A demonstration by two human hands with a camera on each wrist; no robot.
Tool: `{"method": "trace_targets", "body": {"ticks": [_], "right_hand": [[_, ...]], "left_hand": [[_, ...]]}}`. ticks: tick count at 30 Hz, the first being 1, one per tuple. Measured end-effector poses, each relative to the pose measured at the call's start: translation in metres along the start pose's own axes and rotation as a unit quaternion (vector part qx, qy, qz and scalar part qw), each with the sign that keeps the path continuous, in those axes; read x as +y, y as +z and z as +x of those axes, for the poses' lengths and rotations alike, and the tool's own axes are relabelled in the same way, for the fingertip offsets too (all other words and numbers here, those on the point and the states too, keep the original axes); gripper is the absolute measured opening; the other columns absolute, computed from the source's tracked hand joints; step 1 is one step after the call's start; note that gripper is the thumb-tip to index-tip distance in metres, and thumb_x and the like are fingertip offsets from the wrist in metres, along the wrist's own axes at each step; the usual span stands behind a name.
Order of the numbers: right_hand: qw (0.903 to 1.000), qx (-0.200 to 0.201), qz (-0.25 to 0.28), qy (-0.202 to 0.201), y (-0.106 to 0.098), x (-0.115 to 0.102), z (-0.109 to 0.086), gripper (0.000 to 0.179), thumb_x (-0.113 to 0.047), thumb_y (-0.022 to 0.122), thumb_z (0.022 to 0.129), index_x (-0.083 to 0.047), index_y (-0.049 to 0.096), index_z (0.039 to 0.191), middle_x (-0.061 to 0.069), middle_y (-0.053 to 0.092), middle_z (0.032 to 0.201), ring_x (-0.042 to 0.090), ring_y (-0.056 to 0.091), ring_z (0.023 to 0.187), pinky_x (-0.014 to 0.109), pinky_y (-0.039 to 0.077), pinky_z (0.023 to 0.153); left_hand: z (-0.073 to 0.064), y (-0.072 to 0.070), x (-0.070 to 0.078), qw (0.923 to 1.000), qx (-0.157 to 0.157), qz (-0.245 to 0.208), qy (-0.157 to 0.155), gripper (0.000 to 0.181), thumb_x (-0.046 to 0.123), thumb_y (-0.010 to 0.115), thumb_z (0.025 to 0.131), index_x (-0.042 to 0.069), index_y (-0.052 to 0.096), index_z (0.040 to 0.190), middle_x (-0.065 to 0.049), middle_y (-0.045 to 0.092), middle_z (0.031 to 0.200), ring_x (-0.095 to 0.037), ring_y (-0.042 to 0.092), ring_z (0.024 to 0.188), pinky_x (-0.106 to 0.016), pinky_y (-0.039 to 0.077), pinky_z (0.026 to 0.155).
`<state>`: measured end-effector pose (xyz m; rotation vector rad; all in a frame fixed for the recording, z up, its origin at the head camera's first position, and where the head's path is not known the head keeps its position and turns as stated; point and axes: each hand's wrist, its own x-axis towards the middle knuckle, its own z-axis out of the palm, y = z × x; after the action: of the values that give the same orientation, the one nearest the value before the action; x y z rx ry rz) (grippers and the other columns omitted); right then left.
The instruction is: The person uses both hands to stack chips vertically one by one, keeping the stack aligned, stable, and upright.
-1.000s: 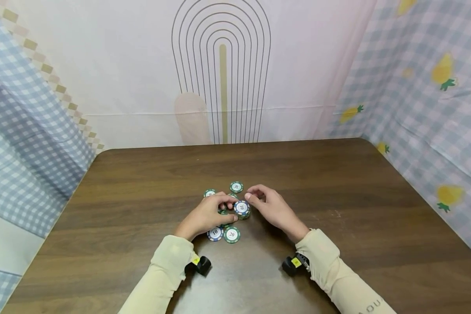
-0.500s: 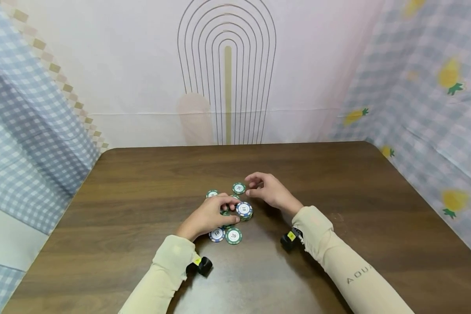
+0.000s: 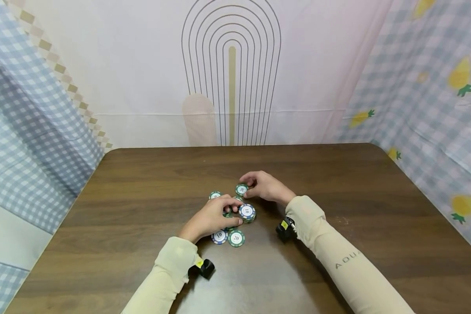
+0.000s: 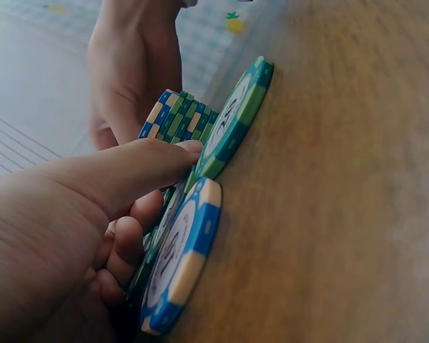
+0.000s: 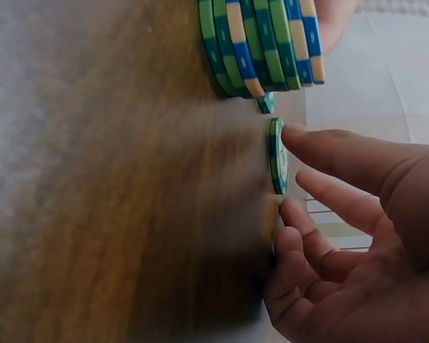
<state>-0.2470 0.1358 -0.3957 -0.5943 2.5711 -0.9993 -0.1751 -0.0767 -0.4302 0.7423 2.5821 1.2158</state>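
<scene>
My left hand [image 3: 212, 213] holds the left side of a stack of poker chips [image 3: 247, 213] between thumb and index finger. The stack has a blue and white 10 chip on top, with green and blue edges below it in the right wrist view. My right hand [image 3: 268, 186] is at a lone green poker chip [image 3: 241, 189] behind the stack. Its thumb is at the near edge of that chip [image 5: 279, 157], and the fingers are spread around the far side, not closed on it. Several chips are partly hidden beneath my left hand.
A blue 10 chip [image 3: 219, 237] and a green 20 chip [image 3: 236, 238] lie flat in front of the left hand. Another green chip [image 3: 215, 195] lies behind it. The brown wooden table [image 3: 318, 174] ends at a patterned cloth backdrop [image 3: 149, 87].
My right hand has moved from beside the stack, back and to the left, onto the lone green chip. My left hand has stayed at the stack. The head view has shifted slightly.
</scene>
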Motion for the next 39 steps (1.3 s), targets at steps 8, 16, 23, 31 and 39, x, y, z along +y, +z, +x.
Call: {"method": "trace_targets", "body": {"ticks": [8, 16, 23, 31, 39], "right_hand": [[0.9990, -0.003, -0.043, -0.015, 0.004, 0.002, 0.005, 0.039, -0.007, 0.080, 0.092, -0.006, 0.072, 0.131, 0.012, 0.063, 0.112, 0.026, 0.055, 0.105, 0.043, 0.047, 0.098], [0.9948, 0.012, -0.092, -0.041, 0.009, 0.004, 0.004, 0.034, -0.011, 0.077, 0.092, -0.002, 0.071, 0.124, 0.012, 0.061, 0.111, 0.024, 0.056, 0.102, 0.040, 0.049, 0.093], [0.9901, 0.049, -0.122, -0.049, 0.010, 0.009, 0.006, 0.039, -0.022, 0.074, 0.080, -0.003, 0.074, 0.114, 0.007, 0.067, 0.103, 0.020, 0.060, 0.092, 0.035, 0.053, 0.084], [0.9907, 0.062, -0.110, -0.052, 0.007, 0.011, 0.003, 0.041, -0.024, 0.073, 0.077, -0.003, 0.072, 0.112, 0.008, 0.068, 0.103, 0.020, 0.063, 0.093, 0.035, 0.054, 0.084], [0.9901, 0.063, -0.109, -0.062, 0.005, 0.013, -0.009, 0.044, -0.020, 0.071, 0.082, 0.000, 0.069, 0.121, 0.011, 0.068, 0.112, 0.024, 0.062, 0.099, 0.040, 0.053, 0.091]], "left_hand": [[0.000, 0.000, 0.001, 0.9999, 0.004, -0.001, 0.012, 0.033, 0.015, 0.084, 0.090, 0.009, 0.075, 0.121, 0.002, 0.060, 0.097, -0.011, 0.053, 0.088, -0.027, 0.046, 0.082], [-0.001, 0.000, 0.000, 1.0000, 0.002, -0.001, 0.009, 0.033, 0.016, 0.083, 0.090, 0.009, 0.075, 0.121, 0.002, 0.060, 0.098, -0.011, 0.054, 0.088, -0.028, 0.046, 0.082], [-0.002, 0.000, 0.003, 0.9999, 0.005, 0.001, 0.015, 0.032, 0.017, 0.083, 0.090, 0.009, 0.074, 0.120, 0.002, 0.060, 0.098, -0.011, 0.054, 0.089, -0.027, 0.046, 0.082], [-0.001, 0.001, 0.004, 0.9998, 0.006, 0.006, 0.016, 0.032, 0.017, 0.083, 0.090, 0.009, 0.074, 0.120, 0.002, 0.061, 0.098, -0.011, 0.055, 0.090, -0.027, 0.047, 0.083], [-0.001, 0.000, 0.004, 0.9999, 0.003, -0.002, 0.012, 0.032, 0.016, 0.084, 0.091, 0.009, 0.074, 0.121, 0.002, 0.061, 0.098, -0.011, 0.054, 0.090, -0.028, 0.046, 0.083]]}}
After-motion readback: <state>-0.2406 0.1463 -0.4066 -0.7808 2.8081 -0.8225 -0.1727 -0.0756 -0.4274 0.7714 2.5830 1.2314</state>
